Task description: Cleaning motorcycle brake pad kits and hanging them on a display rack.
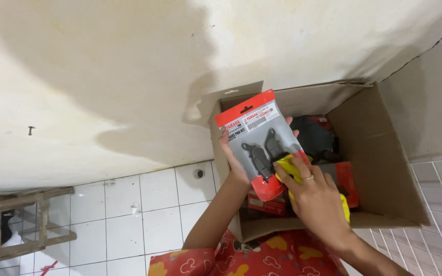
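Red-topped and grey, a flat retail packet (260, 140) showing two dark brake pads through its clear front stands tilted above the open cardboard box (384, 168). The left hand (234, 158) holds it from behind, fingers wrapped round its back edge with fingertips showing past the right side. The right hand (315, 197), a ring on one finger, presses a yellow cloth (288, 168) against the packet's lower right front; its fingers are curled over the cloth, and another bit of yellow peeks out under the wrist. Beneath both hands, inside the box, lie more red packets (268, 203) and a dark bagged item (314, 137). A red patterned garment (262, 255) sits just below the box. White floor tiles (129, 214) spread to the left beneath a stained cream wall (103, 76), with a wooden frame (21, 220) at the far left.
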